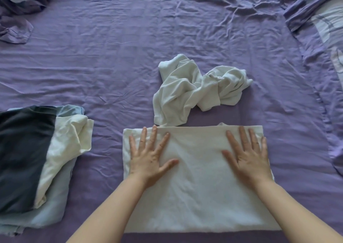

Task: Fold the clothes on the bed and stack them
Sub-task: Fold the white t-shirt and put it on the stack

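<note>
The left hand [148, 159] and the right hand [249, 157] lie flat, fingers straight and spread, on a folded white garment [198, 192], each near one far corner of it. Just beyond the fingertips a crumpled white garment [193, 92] touches the folded one's far edge. Well to the left of the left hand is a stack of folded clothes [37, 161], dark, cream and pale blue. All rest on the purple bed sheet [130, 47].
</note>
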`<state>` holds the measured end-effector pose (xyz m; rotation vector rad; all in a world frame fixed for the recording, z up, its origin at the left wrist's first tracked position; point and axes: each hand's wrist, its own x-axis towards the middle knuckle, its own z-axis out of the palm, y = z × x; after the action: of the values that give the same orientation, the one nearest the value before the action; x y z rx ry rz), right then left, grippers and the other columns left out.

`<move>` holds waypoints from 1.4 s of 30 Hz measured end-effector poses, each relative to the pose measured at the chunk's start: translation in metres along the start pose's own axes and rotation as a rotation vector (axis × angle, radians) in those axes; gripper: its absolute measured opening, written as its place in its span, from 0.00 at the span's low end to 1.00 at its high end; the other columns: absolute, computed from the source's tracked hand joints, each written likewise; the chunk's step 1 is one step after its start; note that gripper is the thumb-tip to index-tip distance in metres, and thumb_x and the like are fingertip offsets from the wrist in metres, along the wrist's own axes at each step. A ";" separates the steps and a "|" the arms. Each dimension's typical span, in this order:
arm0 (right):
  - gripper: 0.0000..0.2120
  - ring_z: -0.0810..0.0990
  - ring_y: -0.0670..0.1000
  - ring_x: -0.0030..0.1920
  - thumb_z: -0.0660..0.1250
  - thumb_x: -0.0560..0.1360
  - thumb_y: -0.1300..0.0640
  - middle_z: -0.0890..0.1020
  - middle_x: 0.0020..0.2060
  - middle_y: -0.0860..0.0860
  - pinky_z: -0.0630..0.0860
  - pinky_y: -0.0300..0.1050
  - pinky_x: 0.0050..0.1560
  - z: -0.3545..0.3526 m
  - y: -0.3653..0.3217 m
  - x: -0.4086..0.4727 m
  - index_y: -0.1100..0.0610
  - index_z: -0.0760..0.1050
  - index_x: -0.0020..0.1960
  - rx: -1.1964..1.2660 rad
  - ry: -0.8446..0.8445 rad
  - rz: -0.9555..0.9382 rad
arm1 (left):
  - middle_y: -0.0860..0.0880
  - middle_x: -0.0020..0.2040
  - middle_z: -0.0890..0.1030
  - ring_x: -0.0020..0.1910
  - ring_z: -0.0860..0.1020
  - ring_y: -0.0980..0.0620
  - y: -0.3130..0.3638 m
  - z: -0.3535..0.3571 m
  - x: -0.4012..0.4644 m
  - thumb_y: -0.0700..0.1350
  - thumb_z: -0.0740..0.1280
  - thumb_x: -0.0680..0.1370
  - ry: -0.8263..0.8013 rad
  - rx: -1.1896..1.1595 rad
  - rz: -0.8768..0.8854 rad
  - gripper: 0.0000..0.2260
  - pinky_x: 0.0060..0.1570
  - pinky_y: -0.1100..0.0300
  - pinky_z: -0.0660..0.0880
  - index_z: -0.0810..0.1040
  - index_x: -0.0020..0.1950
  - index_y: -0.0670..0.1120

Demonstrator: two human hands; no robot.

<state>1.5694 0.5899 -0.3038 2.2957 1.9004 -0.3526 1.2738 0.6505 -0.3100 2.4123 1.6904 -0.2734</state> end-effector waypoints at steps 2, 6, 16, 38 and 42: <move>0.37 0.42 0.55 0.76 0.21 0.67 0.30 0.48 0.77 0.52 0.37 0.59 0.73 0.002 0.000 -0.006 0.40 0.39 0.73 0.014 0.007 0.011 | 0.53 0.73 0.28 0.72 0.27 0.48 0.010 0.003 -0.003 0.75 0.37 0.68 -0.020 -0.051 -0.087 0.35 0.67 0.39 0.27 0.28 0.69 0.64; 0.41 0.38 0.54 0.76 0.18 0.65 0.30 0.45 0.77 0.52 0.39 0.55 0.73 0.005 0.007 -0.030 0.41 0.40 0.74 0.081 -0.014 0.072 | 0.48 0.77 0.37 0.73 0.30 0.45 0.054 0.001 -0.022 0.70 0.37 0.73 -0.039 -0.057 -0.143 0.33 0.68 0.36 0.31 0.32 0.73 0.57; 0.44 0.53 0.58 0.75 0.22 0.65 0.27 0.47 0.76 0.60 0.54 0.53 0.71 0.005 0.015 -0.072 0.44 0.44 0.75 0.146 -0.034 0.192 | 0.46 0.75 0.63 0.74 0.57 0.40 0.160 0.016 -0.058 0.65 0.53 0.75 -0.046 -0.112 0.167 0.30 0.63 0.32 0.55 0.64 0.74 0.53; 0.28 0.67 0.52 0.66 0.57 0.76 0.66 0.65 0.71 0.48 0.68 0.42 0.63 -0.075 -0.104 -0.064 0.50 0.60 0.74 0.595 -0.179 -0.263 | 0.46 0.66 0.75 0.65 0.71 0.49 0.091 -0.066 -0.073 0.46 0.54 0.82 -0.109 -0.809 -0.339 0.16 0.64 0.59 0.65 0.71 0.69 0.46; 0.24 0.63 0.52 0.71 0.54 0.79 0.66 0.66 0.71 0.51 0.63 0.39 0.67 -0.071 -0.109 -0.042 0.52 0.63 0.73 0.446 -0.255 -0.429 | 0.45 0.58 0.79 0.58 0.76 0.46 0.075 -0.060 -0.081 0.50 0.56 0.81 -0.188 -0.988 -0.477 0.15 0.57 0.55 0.71 0.73 0.64 0.47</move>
<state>1.4618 0.5897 -0.2198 1.9055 2.3402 -1.1632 1.3196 0.5672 -0.2281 1.2386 1.7063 0.2324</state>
